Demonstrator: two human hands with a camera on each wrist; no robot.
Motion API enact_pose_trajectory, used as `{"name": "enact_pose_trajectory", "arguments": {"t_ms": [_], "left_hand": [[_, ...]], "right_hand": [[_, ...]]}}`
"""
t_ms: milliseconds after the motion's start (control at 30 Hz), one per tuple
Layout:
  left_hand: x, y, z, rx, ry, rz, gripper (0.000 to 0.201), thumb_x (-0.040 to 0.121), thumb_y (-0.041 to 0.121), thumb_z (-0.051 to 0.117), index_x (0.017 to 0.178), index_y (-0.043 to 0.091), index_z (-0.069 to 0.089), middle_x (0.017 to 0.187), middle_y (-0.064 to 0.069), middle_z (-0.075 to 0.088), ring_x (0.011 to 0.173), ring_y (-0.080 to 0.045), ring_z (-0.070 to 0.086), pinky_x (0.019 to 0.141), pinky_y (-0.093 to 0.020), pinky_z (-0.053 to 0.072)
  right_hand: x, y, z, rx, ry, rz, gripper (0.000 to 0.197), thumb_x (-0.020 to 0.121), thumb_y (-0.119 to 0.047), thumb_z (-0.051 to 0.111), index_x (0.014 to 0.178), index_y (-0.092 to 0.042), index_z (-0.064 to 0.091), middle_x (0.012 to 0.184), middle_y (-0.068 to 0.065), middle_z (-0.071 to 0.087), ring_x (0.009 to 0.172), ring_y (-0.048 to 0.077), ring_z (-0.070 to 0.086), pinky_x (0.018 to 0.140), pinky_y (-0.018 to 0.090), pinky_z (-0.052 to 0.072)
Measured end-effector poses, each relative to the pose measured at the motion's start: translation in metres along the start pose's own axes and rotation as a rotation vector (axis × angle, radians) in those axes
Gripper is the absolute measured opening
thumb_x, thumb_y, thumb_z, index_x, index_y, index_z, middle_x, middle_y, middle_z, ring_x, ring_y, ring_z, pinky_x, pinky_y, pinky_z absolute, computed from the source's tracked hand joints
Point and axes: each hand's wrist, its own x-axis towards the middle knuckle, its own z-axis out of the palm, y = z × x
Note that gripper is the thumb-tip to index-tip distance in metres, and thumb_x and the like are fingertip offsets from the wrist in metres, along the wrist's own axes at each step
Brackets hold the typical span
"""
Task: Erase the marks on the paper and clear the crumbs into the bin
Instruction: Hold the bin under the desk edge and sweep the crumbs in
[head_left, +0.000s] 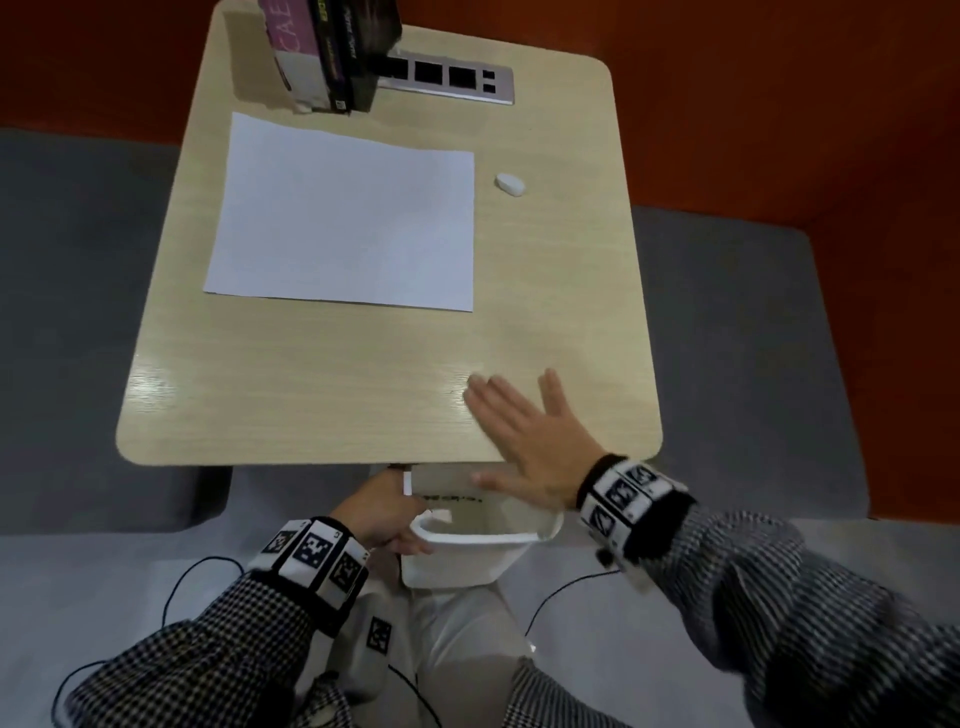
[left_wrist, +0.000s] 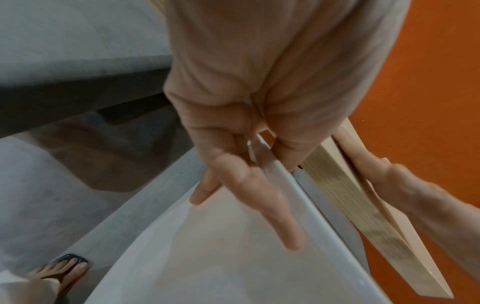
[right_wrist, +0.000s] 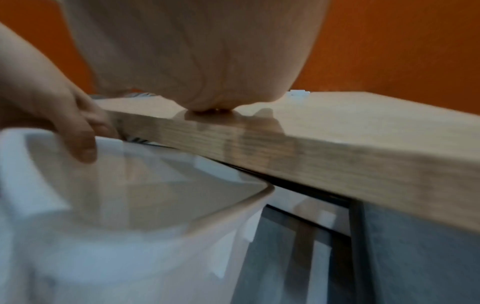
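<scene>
A white sheet of paper (head_left: 343, 218) lies on the wooden table (head_left: 311, 384) and shows no marks I can make out. A white eraser (head_left: 510, 185) rests to its right, also seen as a small white eraser (right_wrist: 300, 95) at the table's far side. My right hand (head_left: 519, 415) lies flat and open on the table by the front edge, fingers straight, its palm (right_wrist: 202, 61) pressing the wood. Under that edge my left hand (head_left: 384, 514) grips the rim of a white bin (head_left: 483, 543); its fingers (left_wrist: 246, 185) curl over the bin rim (left_wrist: 278, 174). Crumbs are too small to see.
A stack of books (head_left: 332, 52) and a silver power strip (head_left: 447, 78) sit at the table's far end. Orange wall (head_left: 779, 104) stands behind and to the right. Grey seats flank the table. Black cables (head_left: 176, 597) trail over my lap.
</scene>
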Motion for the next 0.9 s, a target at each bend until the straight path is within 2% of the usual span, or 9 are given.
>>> {"name": "enact_pose_trajectory", "arguments": {"t_ms": [67, 167, 333, 433, 533, 633, 800, 833, 900], "left_hand": [[-0.002, 0.001, -0.004, 0.003, -0.013, -0.027, 0.018, 0.099, 0.003, 0.041, 0.108, 0.000, 0.057, 0.062, -0.009, 0.061, 0.041, -0.012, 0.063, 0.033, -0.017, 0.037], [-0.001, -0.001, -0.008, -0.023, -0.023, -0.054, 0.029, 0.100, 0.005, 0.040, 0.128, 0.001, 0.048, 0.069, -0.013, 0.061, 0.045, -0.012, 0.066, 0.034, -0.016, 0.038], [-0.002, -0.002, -0.009, -0.042, -0.015, -0.059, 0.020, 0.099, 0.004, 0.041, 0.114, -0.001, 0.054, 0.056, -0.012, 0.064, 0.040, -0.012, 0.062, 0.034, -0.017, 0.040], [-0.001, -0.006, -0.008, -0.085, 0.000, -0.050, 0.014, 0.097, 0.004, 0.044, 0.101, 0.004, 0.058, 0.063, -0.012, 0.067, 0.047, -0.017, 0.066, 0.040, -0.021, 0.048], [0.003, -0.010, -0.010, -0.077, -0.009, -0.051, 0.021, 0.097, 0.004, 0.042, 0.114, 0.005, 0.054, 0.079, -0.023, 0.069, 0.051, -0.019, 0.068, 0.044, -0.022, 0.052], [0.004, -0.011, -0.012, -0.063, -0.023, -0.054, 0.029, 0.098, 0.005, 0.040, 0.126, 0.007, 0.048, 0.086, -0.031, 0.069, 0.050, -0.019, 0.068, 0.043, -0.022, 0.049], [-0.005, -0.009, -0.012, -0.067, -0.001, -0.023, 0.013, 0.098, 0.006, 0.043, 0.106, 0.010, 0.053, 0.067, -0.013, 0.065, 0.045, -0.016, 0.065, 0.038, -0.019, 0.045], [-0.005, -0.010, -0.012, -0.055, -0.003, -0.021, 0.016, 0.098, 0.005, 0.042, 0.109, 0.009, 0.053, 0.069, -0.014, 0.065, 0.047, -0.017, 0.066, 0.038, -0.020, 0.045], [-0.002, -0.014, -0.014, -0.035, -0.014, -0.024, 0.026, 0.098, 0.002, 0.039, 0.121, 0.006, 0.049, 0.082, -0.021, 0.066, 0.051, -0.020, 0.069, 0.038, -0.021, 0.046]], "right_hand": [[-0.003, -0.002, -0.004, -0.018, 0.012, -0.044, 0.080, 0.087, -0.070, 0.018, 0.143, -0.026, -0.019, 0.153, -0.007, -0.020, 0.142, 0.013, -0.014, 0.108, 0.061, -0.018], [0.021, 0.010, -0.023, -0.001, 0.057, 0.000, 0.080, 0.085, -0.070, 0.016, 0.144, -0.024, -0.013, 0.155, -0.006, -0.013, 0.143, 0.012, -0.008, 0.108, 0.062, -0.017], [0.012, -0.014, -0.002, -0.085, 0.009, -0.114, 0.082, 0.086, -0.070, 0.020, 0.144, -0.022, -0.013, 0.155, -0.002, -0.014, 0.144, 0.018, -0.007, 0.107, 0.065, -0.013], [-0.022, -0.037, 0.017, -0.084, -0.003, -0.269, 0.080, 0.087, -0.069, 0.019, 0.145, -0.022, -0.010, 0.156, -0.003, -0.007, 0.143, 0.017, -0.004, 0.108, 0.061, -0.016], [-0.007, -0.027, 0.003, -0.051, 0.047, -0.141, 0.077, 0.088, -0.067, 0.021, 0.144, -0.026, -0.013, 0.155, -0.006, -0.012, 0.143, 0.016, -0.007, 0.107, 0.059, -0.017], [0.014, -0.008, -0.010, -0.056, 0.075, 0.020, 0.078, 0.085, -0.070, 0.009, 0.145, -0.023, -0.012, 0.154, -0.005, -0.014, 0.144, 0.017, -0.004, 0.106, 0.062, -0.018], [-0.022, -0.041, 0.017, -0.144, -0.027, -0.261, 0.079, 0.087, -0.070, 0.016, 0.145, -0.023, -0.010, 0.156, -0.003, -0.009, 0.143, 0.019, -0.006, 0.107, 0.063, -0.017], [-0.027, -0.039, 0.019, -0.120, 0.002, -0.241, 0.078, 0.087, -0.069, 0.018, 0.145, -0.024, -0.010, 0.156, -0.003, -0.009, 0.143, 0.019, -0.006, 0.107, 0.061, -0.017], [-0.029, -0.023, 0.015, -0.004, 0.042, -0.030, 0.079, 0.088, -0.068, 0.022, 0.144, -0.025, -0.015, 0.154, -0.003, -0.019, 0.143, 0.019, -0.009, 0.107, 0.059, -0.018]]}}
